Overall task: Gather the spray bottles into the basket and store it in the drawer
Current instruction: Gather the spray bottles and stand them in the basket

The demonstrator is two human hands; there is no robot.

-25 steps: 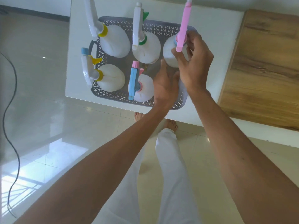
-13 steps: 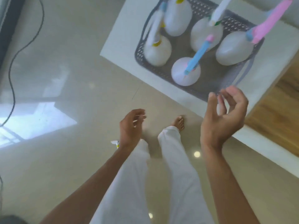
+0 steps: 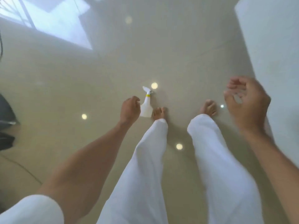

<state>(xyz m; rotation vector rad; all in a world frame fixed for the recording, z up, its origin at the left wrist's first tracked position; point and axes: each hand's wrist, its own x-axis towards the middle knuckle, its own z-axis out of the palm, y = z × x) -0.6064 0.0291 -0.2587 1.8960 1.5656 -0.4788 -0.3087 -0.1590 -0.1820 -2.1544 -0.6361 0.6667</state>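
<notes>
A white spray bottle [image 3: 146, 107] with a yellow collar and white trigger head stands on the glossy beige floor, just left of my left foot. My left hand [image 3: 129, 109] hangs right beside it on its left, fingers loosely curled; its edge overlaps the bottle in view, and I see no grip on it. My right hand [image 3: 247, 102] is raised at the right, blurred, fingers half curled with nothing in them. The basket and the other bottles are out of view.
The white table's side [image 3: 271, 46] fills the upper right. My bare feet and white trousers [image 3: 145, 159] take up the middle. Dark objects [image 3: 6, 110] sit at the left edge, with a thin cable [image 3: 17, 165] on the floor below them.
My view has swung down from the table and basket to the floor. Both hands left the basket; the left has dropped beside the bottle on the floor.
</notes>
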